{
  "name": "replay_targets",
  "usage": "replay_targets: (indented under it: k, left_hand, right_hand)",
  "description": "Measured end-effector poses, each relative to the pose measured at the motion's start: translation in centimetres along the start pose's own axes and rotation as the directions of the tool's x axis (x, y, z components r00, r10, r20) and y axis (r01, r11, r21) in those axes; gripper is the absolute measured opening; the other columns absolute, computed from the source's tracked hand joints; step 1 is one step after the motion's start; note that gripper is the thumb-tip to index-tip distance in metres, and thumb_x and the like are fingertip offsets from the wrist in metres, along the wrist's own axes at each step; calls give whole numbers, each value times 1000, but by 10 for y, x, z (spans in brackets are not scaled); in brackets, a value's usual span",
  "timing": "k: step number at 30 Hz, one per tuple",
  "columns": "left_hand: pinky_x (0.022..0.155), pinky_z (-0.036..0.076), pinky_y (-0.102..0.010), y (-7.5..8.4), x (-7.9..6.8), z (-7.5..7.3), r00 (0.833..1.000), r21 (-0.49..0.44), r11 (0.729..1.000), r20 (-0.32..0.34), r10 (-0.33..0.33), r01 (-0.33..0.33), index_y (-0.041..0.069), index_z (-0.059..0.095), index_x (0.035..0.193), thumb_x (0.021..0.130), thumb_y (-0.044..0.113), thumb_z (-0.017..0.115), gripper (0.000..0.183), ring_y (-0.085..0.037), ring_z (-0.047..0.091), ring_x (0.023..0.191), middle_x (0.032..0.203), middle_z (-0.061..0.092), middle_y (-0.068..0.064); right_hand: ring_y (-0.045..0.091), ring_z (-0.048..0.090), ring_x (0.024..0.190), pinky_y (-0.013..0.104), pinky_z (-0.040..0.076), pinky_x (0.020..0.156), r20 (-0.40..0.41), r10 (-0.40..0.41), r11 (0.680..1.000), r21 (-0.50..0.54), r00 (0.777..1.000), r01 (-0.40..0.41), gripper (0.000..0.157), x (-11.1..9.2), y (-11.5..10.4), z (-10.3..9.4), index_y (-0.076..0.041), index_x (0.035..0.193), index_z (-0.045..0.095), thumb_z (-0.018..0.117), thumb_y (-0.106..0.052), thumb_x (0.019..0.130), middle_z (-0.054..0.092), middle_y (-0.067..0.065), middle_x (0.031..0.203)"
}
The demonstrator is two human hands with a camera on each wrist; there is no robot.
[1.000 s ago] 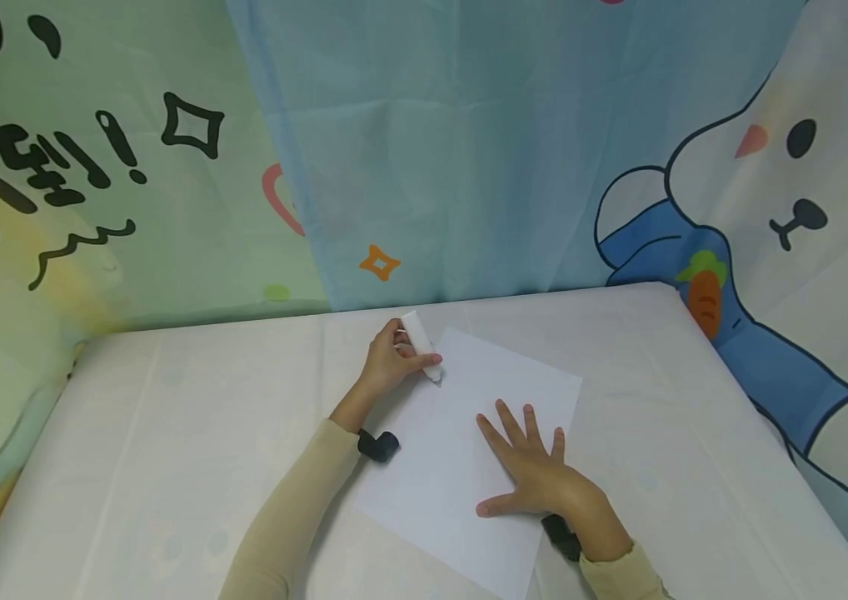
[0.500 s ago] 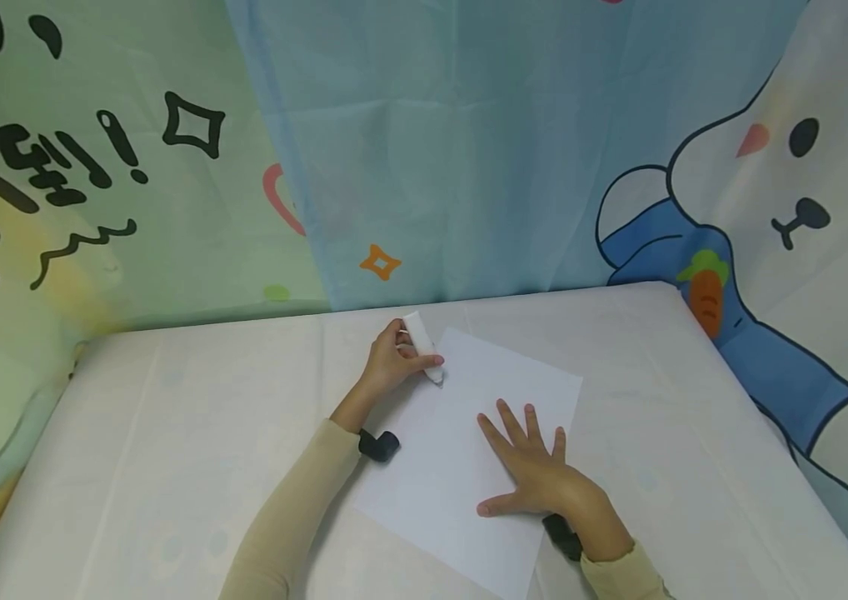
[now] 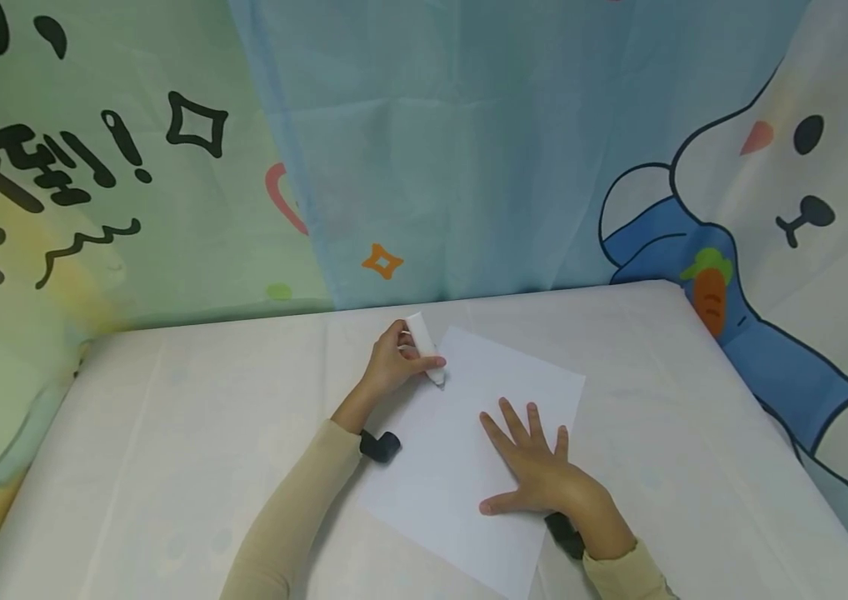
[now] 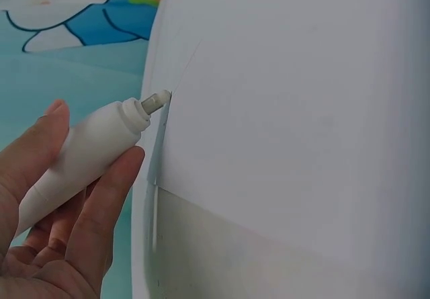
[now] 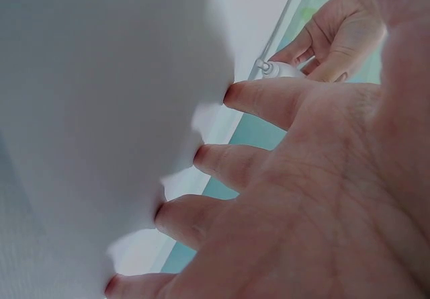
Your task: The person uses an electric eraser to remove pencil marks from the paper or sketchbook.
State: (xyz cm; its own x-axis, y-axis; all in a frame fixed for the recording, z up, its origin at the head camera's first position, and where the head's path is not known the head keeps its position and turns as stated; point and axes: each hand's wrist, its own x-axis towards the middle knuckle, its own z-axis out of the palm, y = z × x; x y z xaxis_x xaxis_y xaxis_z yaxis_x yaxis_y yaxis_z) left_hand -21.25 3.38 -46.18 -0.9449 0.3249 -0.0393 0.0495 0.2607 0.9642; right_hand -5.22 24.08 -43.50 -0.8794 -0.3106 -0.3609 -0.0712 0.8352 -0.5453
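A white electric eraser (image 4: pixel 101 141), with a metal sleeve and a small pale tip, is pinched between the thumb and fingers of my left hand (image 3: pixel 391 362). Its tip (image 4: pixel 161 99) meets the white sheet of paper (image 3: pixel 461 467) near the sheet's far left edge. A faint thin line runs on the paper close to the tip in the left wrist view. My right hand (image 3: pixel 536 475) lies spread on the right part of the sheet, its fingertips (image 5: pixel 232 94) pressed to the paper. The left hand and the eraser also show behind it in the right wrist view.
The sheet lies at an angle on a table with a white cover (image 3: pixel 192 450). A printed cloth backdrop (image 3: pixel 424 167) hangs behind the table's far edge. Each wrist carries a small black camera mount (image 3: pixel 381 447).
The head view has shifted very slightly. Both hands keep nearly the same places on the sheet, and the left hand still grips the electric eraser.
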Motion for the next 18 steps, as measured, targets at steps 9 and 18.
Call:
replay_targets:
  k: [9,18]
  left_hand:
    - [63,47,-19,-1,-2,0,1000,-12,1000,11,3,-3,-3,50,116,77,7,83,53,-9,56,70,89,58,-7]
    - [64,47,-20,-1,-3,0,1000,0,1000,13,7,-7,-3,50,119,77,7,83,55,-10,56,72,90,59,-8]
  right_hand:
    - [58,-17,138,79,-14,96,0,-2,1000,-1,1000,2,118,1,1,1,0,153,19,86,-45,67,-7,29,158]
    - [58,-16,138,79,-14,96,-4,-8,1000,-7,1000,8,118,2,2,1,0,153,20,86,-46,67,-6,29,158]
